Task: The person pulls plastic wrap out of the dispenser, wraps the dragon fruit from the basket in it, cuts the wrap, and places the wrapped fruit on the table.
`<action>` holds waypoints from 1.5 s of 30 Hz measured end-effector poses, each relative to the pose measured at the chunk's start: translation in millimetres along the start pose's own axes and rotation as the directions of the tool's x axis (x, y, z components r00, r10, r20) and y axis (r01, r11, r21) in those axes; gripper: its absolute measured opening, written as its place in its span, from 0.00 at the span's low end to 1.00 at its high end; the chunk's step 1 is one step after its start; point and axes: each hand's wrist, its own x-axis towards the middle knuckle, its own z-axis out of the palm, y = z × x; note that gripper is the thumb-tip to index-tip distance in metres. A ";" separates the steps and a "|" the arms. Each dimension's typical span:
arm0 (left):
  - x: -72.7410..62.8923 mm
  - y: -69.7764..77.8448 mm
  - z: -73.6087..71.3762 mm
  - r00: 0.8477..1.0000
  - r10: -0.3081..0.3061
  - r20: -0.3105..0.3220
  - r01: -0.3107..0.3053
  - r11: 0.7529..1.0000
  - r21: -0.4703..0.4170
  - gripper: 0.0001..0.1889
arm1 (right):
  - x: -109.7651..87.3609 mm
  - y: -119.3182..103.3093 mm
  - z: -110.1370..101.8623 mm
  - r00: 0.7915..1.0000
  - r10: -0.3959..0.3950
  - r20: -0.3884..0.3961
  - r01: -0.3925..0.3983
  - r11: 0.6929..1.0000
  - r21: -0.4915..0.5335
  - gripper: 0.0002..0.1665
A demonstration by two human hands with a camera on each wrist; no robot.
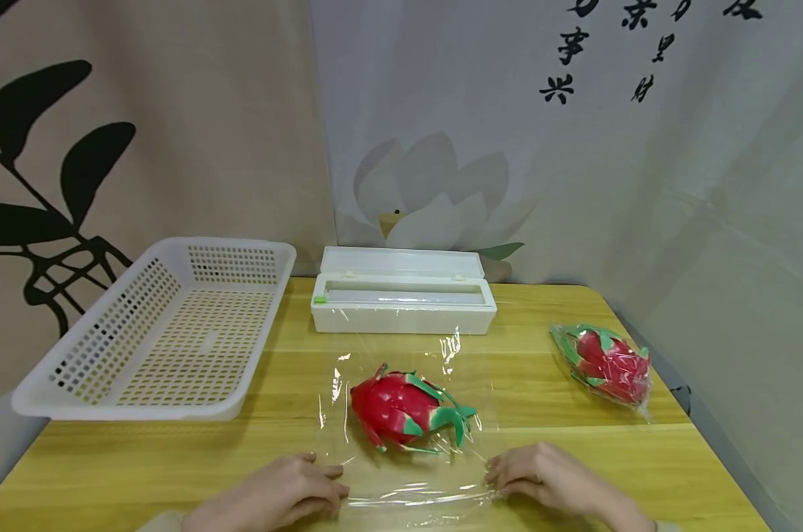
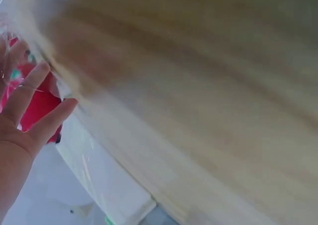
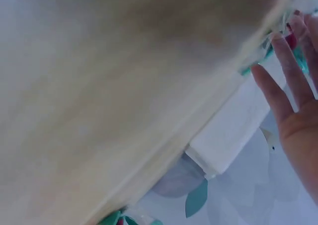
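A red dragon fruit [image 1: 396, 406] with green scales lies on its side on a sheet of clear plastic wrap [image 1: 401, 493] in the middle of the table. My left hand [image 1: 284, 491] is at the near left edge of the wrap, fingertips right at the film. Its fingers look spread and fairly straight in the left wrist view. At the near right edge my right hand [image 1: 541, 476] touches the wrap, and the right wrist view shows its fingers extended and apart. Shiny creases run across the film between both hands.
Behind the fruit stands a white wrap dispenser box [image 1: 401, 319] with its lid raised. A white perforated basket [image 1: 231, 410] sits at the left. Another dragon fruit [image 1: 610, 362], wrapped in film, lies on the right of the wooden table [image 1: 527, 377]. A printed curtain hangs behind.
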 end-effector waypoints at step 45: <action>70.2 -13.1 10.8 0.729 -0.235 -0.643 0.427 0.890 0.160 0.09 | 81.3 6.9 23.5 0.794 0.191 -0.577 -0.471 0.794 -0.385 0.12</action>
